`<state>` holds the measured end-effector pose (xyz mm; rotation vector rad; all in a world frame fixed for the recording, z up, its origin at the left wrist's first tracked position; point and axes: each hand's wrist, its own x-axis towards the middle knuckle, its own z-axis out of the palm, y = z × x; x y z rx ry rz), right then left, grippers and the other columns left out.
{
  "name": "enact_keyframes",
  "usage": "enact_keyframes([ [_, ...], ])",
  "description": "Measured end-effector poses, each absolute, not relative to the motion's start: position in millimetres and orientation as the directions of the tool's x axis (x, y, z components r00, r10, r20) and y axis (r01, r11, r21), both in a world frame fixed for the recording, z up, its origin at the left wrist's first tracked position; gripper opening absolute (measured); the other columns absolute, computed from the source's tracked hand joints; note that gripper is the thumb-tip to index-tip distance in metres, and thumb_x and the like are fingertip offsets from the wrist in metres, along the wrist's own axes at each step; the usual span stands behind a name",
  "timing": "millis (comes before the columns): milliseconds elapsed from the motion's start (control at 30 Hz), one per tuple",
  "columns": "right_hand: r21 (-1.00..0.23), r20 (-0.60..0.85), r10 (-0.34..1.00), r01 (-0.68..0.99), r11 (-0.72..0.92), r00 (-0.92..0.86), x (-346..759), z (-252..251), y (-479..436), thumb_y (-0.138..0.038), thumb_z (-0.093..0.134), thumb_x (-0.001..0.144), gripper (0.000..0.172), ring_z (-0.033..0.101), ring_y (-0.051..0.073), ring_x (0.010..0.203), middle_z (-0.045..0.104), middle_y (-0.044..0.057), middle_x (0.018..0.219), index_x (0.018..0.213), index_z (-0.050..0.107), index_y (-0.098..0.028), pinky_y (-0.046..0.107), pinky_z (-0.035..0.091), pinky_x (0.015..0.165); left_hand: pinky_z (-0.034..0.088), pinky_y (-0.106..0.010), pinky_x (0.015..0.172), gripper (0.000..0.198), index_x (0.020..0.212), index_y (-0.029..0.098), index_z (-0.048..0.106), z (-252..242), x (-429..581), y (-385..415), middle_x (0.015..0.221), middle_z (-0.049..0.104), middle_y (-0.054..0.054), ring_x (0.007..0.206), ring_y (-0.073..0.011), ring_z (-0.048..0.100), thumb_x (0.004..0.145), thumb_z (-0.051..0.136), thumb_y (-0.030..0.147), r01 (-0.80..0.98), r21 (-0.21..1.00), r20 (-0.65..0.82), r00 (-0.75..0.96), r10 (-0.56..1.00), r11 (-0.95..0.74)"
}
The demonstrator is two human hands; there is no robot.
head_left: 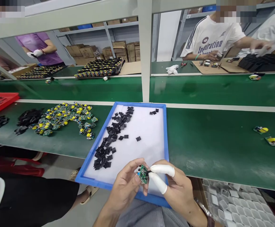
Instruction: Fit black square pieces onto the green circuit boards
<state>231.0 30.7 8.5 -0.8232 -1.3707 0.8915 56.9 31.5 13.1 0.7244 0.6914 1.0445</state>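
Observation:
My left hand (129, 181) holds a small green circuit board (143, 173) by its edges, above the near end of a blue-rimmed tray (167, 135). White finger cots cover the thumb and forefinger of my right hand (175, 183). Those two fingertips pinch a small black piece (148, 173) against the board's right side; how far it is seated I cannot tell. Many flat black plastic pieces (115, 129) lie on the tray's white lining, mostly along its left side. One single black piece (138, 138) sits apart near the middle.
Left of the tray lies a heap of circuit boards with yellow parts (64, 116), beside a pile of black parts (30, 118) and a red tray (0, 102). Two boards (273, 141) rest at right. A green conveyor (198, 90) runs behind; co-workers sit beyond and at left.

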Motion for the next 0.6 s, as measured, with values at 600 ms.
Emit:
enact_keyframes([
  [600, -0.858, 0.492, 0.857, 0.081, 0.507, -0.152, 236.6, 18.5, 26.8, 0.002, 0.061, 0.091, 0.04, 0.064, 0.019, 0.078, 0.066, 0.006, 0.09, 0.119, 0.07, -0.024, 0.031, 0.052, 0.067, 0.059, -0.029, 0.082, 0.038, 0.11, 0.027, 0.081, 6.2, 54.7, 32.0, 0.109, 0.071, -0.009, 0.096, -0.0201, 0.069, 0.075, 0.086, 0.012, -0.339, 0.938, -0.009, 0.203, 0.979, 0.079],
])
